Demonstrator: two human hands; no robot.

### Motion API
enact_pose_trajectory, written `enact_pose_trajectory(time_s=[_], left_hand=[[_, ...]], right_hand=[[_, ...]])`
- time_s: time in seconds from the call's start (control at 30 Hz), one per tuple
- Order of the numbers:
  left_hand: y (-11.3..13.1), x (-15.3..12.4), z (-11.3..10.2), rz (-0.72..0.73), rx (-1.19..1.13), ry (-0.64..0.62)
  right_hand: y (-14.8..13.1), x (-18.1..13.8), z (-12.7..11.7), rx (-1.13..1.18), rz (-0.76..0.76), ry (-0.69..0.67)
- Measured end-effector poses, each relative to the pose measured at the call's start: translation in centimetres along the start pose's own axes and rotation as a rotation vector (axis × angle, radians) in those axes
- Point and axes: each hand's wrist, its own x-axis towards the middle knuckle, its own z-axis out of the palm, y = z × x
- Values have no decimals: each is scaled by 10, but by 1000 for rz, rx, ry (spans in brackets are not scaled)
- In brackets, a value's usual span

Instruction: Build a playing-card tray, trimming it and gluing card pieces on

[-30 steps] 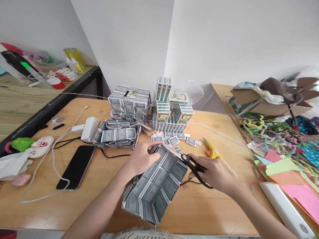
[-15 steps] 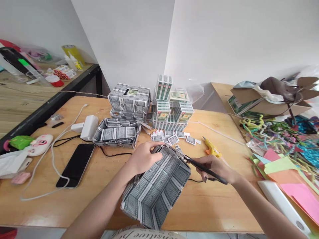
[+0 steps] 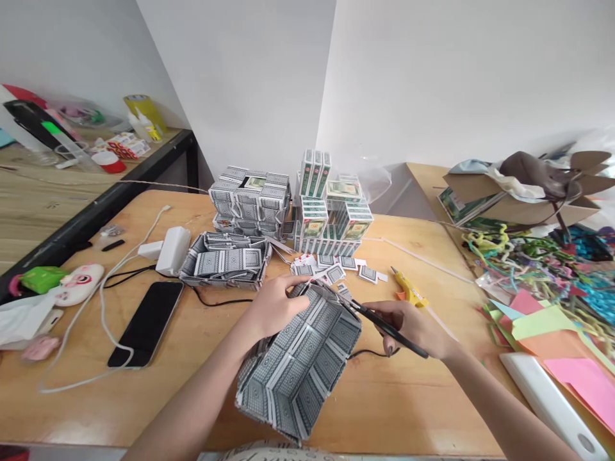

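A tilted open box made of playing cards (image 3: 300, 358) is held close to my body, its patterned card backs facing up inside. My left hand (image 3: 281, 307) grips its far left edge, thumb on the inner side and the other fingers partly hidden behind the wall. In my right hand (image 3: 408, 326) are scissors (image 3: 384, 326) with dark handles, their blades at the box's far rim by my left fingertips. Whether the blades are cutting into a card cannot be made out. Loose cut cards (image 3: 331, 272) lie just beyond the box.
A card box filled with cards (image 3: 225, 261), a stack of card-covered boxes (image 3: 250, 198) and several green card packs (image 3: 312, 221) stand behind. A yellow glue gun (image 3: 408, 288) lies to the right. Left are a phone (image 3: 147, 323) and white cable (image 3: 102, 307); coloured paper (image 3: 542, 326) lies right.
My right hand and the scissors have shifted slightly left. The box's right edge has moved a little left too, while my left hand keeps its grip. The camera view has shifted slightly.
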Motion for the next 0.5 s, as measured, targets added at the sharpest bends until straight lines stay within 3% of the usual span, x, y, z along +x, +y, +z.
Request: enact_pose_trajectory(time_s=[0.1,0.2,0.33,0.5], left_hand=[[-3,1,-5,-47,17,29],[-8,1,-8,-69,34,69],[-11,0,-9,-66,48,77],[-12,0,-6,-62,63,87]], right_hand=[[3,-4,0,-101,-115,89],[21,-2,-3,-273,-174,282],[58,12,6,-679,-41,532],[82,24,29,-1003,54,544]])
